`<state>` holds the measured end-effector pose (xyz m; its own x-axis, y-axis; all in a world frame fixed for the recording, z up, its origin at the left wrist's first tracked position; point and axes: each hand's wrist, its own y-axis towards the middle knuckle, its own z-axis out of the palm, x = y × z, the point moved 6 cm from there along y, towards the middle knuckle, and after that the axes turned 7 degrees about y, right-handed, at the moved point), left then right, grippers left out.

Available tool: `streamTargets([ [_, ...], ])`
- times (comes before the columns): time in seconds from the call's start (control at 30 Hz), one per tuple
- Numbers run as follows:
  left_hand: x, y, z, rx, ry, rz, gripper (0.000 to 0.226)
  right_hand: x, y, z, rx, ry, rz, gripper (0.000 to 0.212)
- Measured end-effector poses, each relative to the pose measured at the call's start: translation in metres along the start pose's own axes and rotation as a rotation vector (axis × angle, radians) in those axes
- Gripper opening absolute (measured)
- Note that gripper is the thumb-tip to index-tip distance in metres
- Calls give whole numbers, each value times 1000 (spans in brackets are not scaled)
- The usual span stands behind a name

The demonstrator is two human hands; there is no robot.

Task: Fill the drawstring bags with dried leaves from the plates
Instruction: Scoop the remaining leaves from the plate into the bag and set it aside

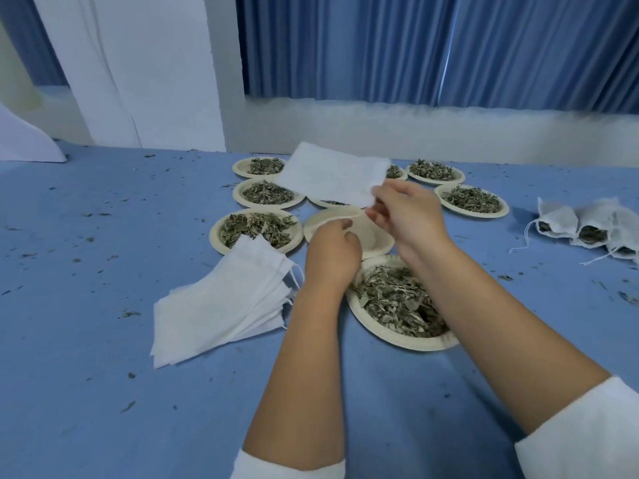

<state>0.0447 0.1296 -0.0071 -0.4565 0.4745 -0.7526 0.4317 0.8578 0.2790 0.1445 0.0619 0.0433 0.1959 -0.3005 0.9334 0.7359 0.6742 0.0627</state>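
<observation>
My right hand [403, 210] pinches the near corner of a flat white drawstring bag [332, 176], held in the air above the plates. My left hand [333, 248] is closed just below it, fingers on the bag's thin string over an empty paper plate [375, 236]. A paper plate heaped with dried leaves [397, 304] lies under my forearms. Several more leaf-filled plates [256, 229] spread behind and to both sides. A stack of empty white bags [221, 299] lies to the left.
Filled, leaf-stuffed bags [587, 226] lie in a group at the right with strings trailing. Leaf crumbs are scattered over the blue table cover [103, 357]. A white wall ledge and blue curtain [449, 46] close off the far side.
</observation>
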Motion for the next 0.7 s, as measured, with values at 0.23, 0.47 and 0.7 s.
streamTargets([
  [0.23,-1,-5,-16,-198,-60,-56,35,-13,7,-59,-93,131,112,30],
  [0.47,-22,-16,-26,-404,-48,83,15,-21,1,-51,52,69,134,9],
  [0.7,-28,-17,-3,-179,-205,27,13,-32,-10,-42,135,-1,78,20],
])
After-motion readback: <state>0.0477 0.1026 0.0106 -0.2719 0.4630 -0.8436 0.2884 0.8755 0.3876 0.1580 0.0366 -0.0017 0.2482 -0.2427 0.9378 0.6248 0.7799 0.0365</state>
